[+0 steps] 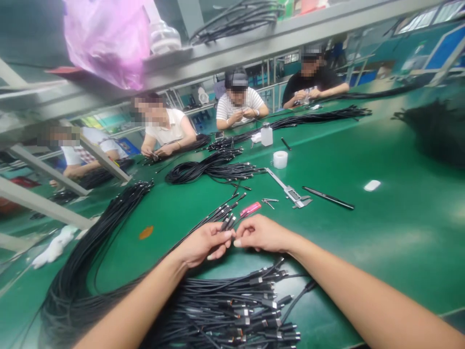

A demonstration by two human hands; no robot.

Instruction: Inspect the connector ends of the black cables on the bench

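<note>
Over the green table, my left hand (207, 245) is closed around a few black cables, their plugs with metal tips (228, 223) sticking up past the fingers. Right beside it, my right hand (263, 233) makes a pinch at the same plugs; whatever is between its fingertips is too small to make out. Just beyond the hands lie more loose cable ends (223, 209) and a pink object (250, 209). Below my wrists spreads a large bundle of black cables (232, 310) with metal-tipped plugs pointing right. Its long strands (69, 276) curve away to the left.
Ahead lie a digital caliper (288, 190), a black pen-like tool (328, 198), a white tape roll (280, 159), a white bottle (266, 134) and coiled cables (203, 167). Several people work across the table (399, 232). A metal shelf beam (232, 55) crosses above.
</note>
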